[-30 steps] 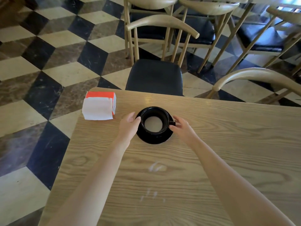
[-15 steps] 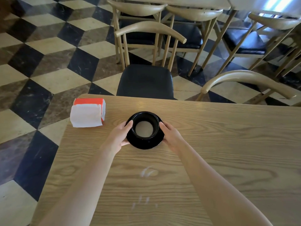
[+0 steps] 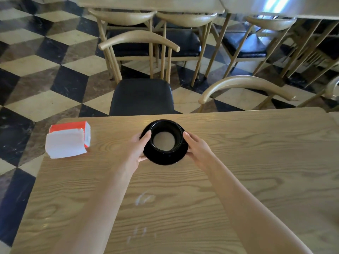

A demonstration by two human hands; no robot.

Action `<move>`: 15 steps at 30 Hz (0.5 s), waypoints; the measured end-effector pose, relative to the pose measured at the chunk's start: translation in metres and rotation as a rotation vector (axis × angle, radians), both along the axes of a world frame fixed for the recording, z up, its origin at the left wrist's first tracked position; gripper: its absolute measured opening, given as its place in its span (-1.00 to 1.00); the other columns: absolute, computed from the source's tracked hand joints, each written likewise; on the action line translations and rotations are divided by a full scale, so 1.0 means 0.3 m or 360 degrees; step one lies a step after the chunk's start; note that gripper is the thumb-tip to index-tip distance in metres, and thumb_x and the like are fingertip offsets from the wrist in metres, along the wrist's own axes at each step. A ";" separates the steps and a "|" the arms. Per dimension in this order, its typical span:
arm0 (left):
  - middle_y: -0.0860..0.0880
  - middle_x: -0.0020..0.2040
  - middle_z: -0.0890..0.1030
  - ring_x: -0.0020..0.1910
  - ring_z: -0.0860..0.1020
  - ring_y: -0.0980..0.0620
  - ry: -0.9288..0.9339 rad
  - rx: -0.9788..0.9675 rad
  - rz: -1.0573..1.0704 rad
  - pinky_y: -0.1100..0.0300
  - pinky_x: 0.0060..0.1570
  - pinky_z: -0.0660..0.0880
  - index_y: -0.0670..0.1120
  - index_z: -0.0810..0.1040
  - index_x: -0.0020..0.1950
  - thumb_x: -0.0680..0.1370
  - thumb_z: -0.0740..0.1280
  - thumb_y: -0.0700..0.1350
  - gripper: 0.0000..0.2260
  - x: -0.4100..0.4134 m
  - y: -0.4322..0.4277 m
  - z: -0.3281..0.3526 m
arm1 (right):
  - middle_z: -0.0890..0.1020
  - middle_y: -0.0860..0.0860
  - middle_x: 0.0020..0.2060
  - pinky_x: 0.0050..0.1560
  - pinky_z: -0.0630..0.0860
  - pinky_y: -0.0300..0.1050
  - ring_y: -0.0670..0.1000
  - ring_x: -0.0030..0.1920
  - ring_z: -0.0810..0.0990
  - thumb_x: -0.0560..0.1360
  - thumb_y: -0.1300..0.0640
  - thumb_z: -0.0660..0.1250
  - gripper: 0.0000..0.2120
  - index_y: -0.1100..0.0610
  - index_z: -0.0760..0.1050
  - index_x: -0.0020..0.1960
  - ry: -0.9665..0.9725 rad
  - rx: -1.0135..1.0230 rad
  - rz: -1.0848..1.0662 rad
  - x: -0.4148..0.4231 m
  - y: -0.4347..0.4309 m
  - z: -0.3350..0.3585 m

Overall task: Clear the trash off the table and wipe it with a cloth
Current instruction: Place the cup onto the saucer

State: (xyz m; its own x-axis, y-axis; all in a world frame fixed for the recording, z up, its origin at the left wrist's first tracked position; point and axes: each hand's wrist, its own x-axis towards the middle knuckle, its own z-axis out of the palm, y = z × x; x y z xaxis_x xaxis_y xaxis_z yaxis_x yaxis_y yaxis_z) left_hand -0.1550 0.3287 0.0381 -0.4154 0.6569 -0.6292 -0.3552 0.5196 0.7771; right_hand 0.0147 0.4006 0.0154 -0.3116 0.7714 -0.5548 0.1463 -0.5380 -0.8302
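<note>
1. Near the far edge of the desk (image 3: pixel 256 162), about midway along it, a black saucer (image 3: pixel 165 159) carries a black cup (image 3: pixel 166 132).
2. The cup stands upright in the middle of the saucer and holds a pale, milky liquid (image 3: pixel 163 142) low inside it.
3. The left hand (image 3: pixel 136 150) is at the saucer's left side: its fingers (image 3: pixel 146 139) lie along the cup's left wall and the thumb touches the saucer's rim from below and to the left.
4. The right hand (image 3: pixel 199 150) mirrors it at the right side, with one fingertip by the cup's right rim and the rest curled around the saucer's right edge.
5. Each grip is closed on the saucer, so cup and saucer sit clasped between the two hands; whether the saucer rests on the desk or is raised just off it, I cannot tell.
6. Both bare forearms reach in from the near edge, well apart there and converging at the saucer.
7. At the far left corner lies a white and orange tissue pack (image 3: pixel 67 142), well apart from the hands, its left end reaching past the desk's left edge.
8. White smears (image 3: pixel 143 198) mark the wood between the forearms, and fainter ones (image 3: pixel 139 232) lie closer to the near edge.
9. Beyond the far edge a chair (image 3: pixel 141 96) with a black seat stands on the checkered floor (image 3: pixel 45 74).
</note>
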 end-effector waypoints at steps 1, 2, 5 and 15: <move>0.12 -0.05 0.44 0.10 0.35 0.09 -0.0002 0.0013 -0.0016 0.00 0.08 0.44 -0.02 0.41 0.33 0.58 0.25 0.00 -0.67 0.036 0.017 0.009 | 0.63 -0.01 0.09 0.20 0.54 -0.02 -0.04 0.06 0.58 0.58 0.03 0.20 -0.69 0.05 0.48 0.29 0.0011 0.0014 -0.0013 0.036 0.014 0.012; 0.10 -0.01 0.43 0.11 0.35 0.09 -0.0012 0.0020 -0.0029 0.01 0.07 0.43 -0.01 0.40 0.34 0.58 0.26 0.01 -0.66 0.074 0.034 0.018 | 0.64 -0.02 0.06 0.18 0.54 -0.02 -0.04 0.04 0.59 0.59 0.03 0.20 -0.70 0.04 0.49 0.28 0.0017 0.0028 -0.0021 0.075 0.029 0.023; 0.07 0.12 0.41 0.13 0.34 0.09 -0.0043 0.0033 -0.0019 0.00 0.09 0.43 -0.02 0.39 0.35 0.57 0.27 0.02 -0.64 0.207 0.085 0.039 | 0.65 -0.04 0.02 0.16 0.55 -0.03 -0.04 0.01 0.59 0.58 0.01 0.20 -0.71 0.02 0.50 0.27 -0.0012 0.0076 0.0001 0.209 0.086 0.051; 0.03 0.23 0.54 0.24 0.46 0.01 -0.0197 0.0023 -0.0223 -0.03 -0.04 0.56 0.00 0.52 0.27 0.53 0.34 0.02 -0.68 0.733 0.314 0.037 | 0.61 -0.09 -0.15 0.04 0.50 -0.11 -0.12 -0.20 0.53 0.58 0.01 0.21 -0.80 -0.04 0.57 0.10 -0.0115 0.0217 -0.0086 0.779 0.282 0.094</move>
State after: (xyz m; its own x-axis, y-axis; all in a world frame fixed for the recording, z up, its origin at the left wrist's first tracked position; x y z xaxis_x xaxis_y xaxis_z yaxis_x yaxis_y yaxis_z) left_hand 0.0649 0.4229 0.0491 -0.2390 0.7124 -0.6598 -0.3735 0.5598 0.7397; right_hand 0.2485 0.4851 0.0435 -0.2305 0.8558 -0.4632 0.1818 -0.4297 -0.8845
